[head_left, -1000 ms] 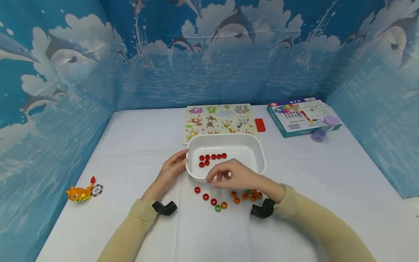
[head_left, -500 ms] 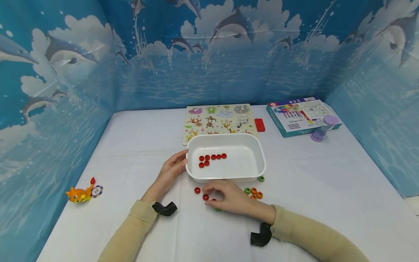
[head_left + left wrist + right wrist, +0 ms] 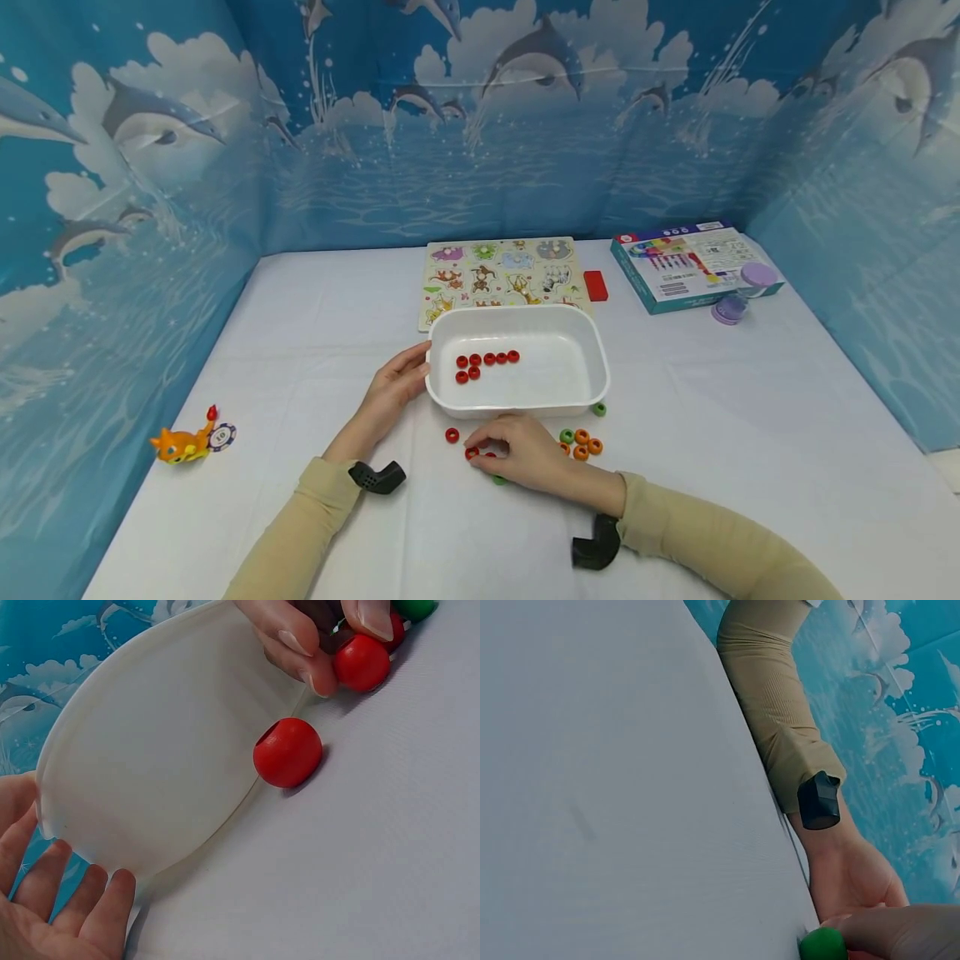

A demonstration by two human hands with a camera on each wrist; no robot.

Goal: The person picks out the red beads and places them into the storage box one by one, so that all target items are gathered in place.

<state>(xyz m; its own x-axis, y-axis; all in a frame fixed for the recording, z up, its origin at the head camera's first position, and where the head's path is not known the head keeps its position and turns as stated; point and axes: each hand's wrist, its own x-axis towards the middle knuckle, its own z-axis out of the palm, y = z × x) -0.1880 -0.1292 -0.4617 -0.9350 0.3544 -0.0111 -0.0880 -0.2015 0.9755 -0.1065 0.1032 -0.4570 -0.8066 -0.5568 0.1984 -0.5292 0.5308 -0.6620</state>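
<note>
A white plastic tub (image 3: 555, 367) stands mid-table with several red beads (image 3: 490, 359) inside, laid in two short rows. My left hand (image 3: 392, 390) rests against its left end, fingers fairly straight, their tips touching the rim and outer wall (image 3: 165, 750). In front of the tub my right hand (image 3: 521, 450) is low over the table, thumb and fingertips pinching a red bead (image 3: 362, 664). Another red bead (image 3: 452, 435) lies to its left. A further red one and a green bead (image 3: 823, 944) are partly hidden under the right hand.
Orange beads (image 3: 595, 447) and green beads (image 3: 599, 409) lie right of the right hand. Behind the tub are an animal puzzle board (image 3: 498, 275), a red block (image 3: 596, 286) and a flat box (image 3: 690, 267) with purple-lidded tubs (image 3: 729, 310). An orange toy figure (image 3: 182, 444) sits far left.
My right hand has come down from over the tub's front rim to the beads before it, its fingertips now closed on a red bead. The left hand has stayed at the tub.
</note>
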